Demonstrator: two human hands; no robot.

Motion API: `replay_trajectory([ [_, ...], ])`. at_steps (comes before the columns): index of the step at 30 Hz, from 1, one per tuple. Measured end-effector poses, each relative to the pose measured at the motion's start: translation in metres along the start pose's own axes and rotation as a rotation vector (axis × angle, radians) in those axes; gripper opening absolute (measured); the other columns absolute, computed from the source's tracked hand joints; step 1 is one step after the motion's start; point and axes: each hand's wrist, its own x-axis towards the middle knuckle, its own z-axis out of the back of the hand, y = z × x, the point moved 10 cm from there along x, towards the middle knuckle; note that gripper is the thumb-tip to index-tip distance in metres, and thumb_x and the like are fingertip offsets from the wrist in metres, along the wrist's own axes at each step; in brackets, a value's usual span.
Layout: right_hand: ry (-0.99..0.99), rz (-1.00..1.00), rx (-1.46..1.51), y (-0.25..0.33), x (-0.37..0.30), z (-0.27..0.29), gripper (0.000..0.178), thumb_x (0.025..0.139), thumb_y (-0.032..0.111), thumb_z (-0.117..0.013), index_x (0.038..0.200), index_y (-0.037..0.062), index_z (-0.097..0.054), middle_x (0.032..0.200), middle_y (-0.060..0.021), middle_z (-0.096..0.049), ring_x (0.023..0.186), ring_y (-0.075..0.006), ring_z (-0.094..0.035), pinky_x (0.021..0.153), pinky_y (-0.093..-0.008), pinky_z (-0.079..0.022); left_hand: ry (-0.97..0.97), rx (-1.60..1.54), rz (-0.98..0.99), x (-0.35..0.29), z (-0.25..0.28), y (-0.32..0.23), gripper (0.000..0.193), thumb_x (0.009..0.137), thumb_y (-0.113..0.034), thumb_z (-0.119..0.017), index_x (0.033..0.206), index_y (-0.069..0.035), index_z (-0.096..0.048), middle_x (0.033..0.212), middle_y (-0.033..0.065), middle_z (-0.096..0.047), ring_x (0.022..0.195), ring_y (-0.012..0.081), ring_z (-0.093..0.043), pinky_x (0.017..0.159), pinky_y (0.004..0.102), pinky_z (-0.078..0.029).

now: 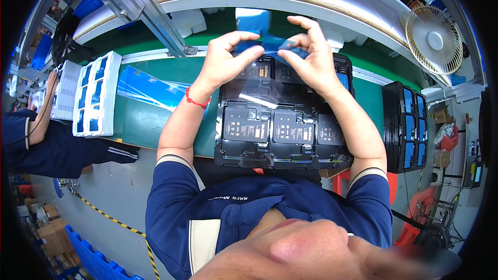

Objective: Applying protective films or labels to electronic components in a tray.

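Left hand [224,58], right hand [307,52] pinch clear film [270,52] above black tray [282,124]

A thin clear plastic film [267,54], glossy and catching the light, is pinched between the left hand [225,59] and the right hand [306,52]. Under it sits a black moulded plastic tray [282,124] with a dull sheen, its dark slabs smooth and matt. The green mat [150,119] looks rubbery and matt. White trays [96,93] look like thin glossy plastic. The fan [433,39] has a wire guard.
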Motion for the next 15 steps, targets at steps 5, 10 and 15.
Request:
replay_trajectory([
  [5, 0.028, 0.028, -0.023, 0.003, 0.001, -0.003, 0.055, 0.075, 0.004, -0.071, 0.124, 0.0090, -0.048, 0.083, -0.0068, -0.068, 0.071, -0.0079, -0.062, 0.065, -0.0227, -0.048, 0.092, 0.124, -0.041, -0.003, -0.010, -0.004, 0.016, 0.080, -0.014, -0.072, 0.085, 0.000, -0.068, 0.074, 0.0016, -0.065, 0.069, 0.0054, -0.056, 0.061, 0.0216, -0.045],
  [10, 0.039, -0.338, 0.056, -0.034, 0.003, 0.017, 0.013, 0.080, 0.013, -0.072, 0.082, 0.0035, -0.063, 0.067, -0.0006, -0.062, 0.054, -0.0040, -0.055, 0.047, -0.0176, -0.045, 0.075, 0.099, -0.017, -0.003, -0.007, -0.004, 0.014, 0.082, -0.013, -0.070, 0.082, 0.001, -0.067, 0.071, 0.0007, -0.064, 0.066, 0.0042, -0.054, 0.059, 0.0204, -0.044],
  [15, -0.013, -0.392, 0.106, -0.042, -0.007, 0.034, 0.012, 0.081, 0.011, -0.070, 0.086, 0.0021, -0.063, 0.067, -0.0009, -0.062, 0.053, -0.0046, -0.053, 0.047, -0.0192, -0.045, 0.039, 0.084, -0.046, -0.001, 0.002, -0.007, 0.016, 0.083, -0.012, -0.069, 0.094, -0.001, -0.069, 0.084, 0.0046, -0.068, 0.079, 0.0085, -0.061, 0.071, 0.0217, -0.048],
])
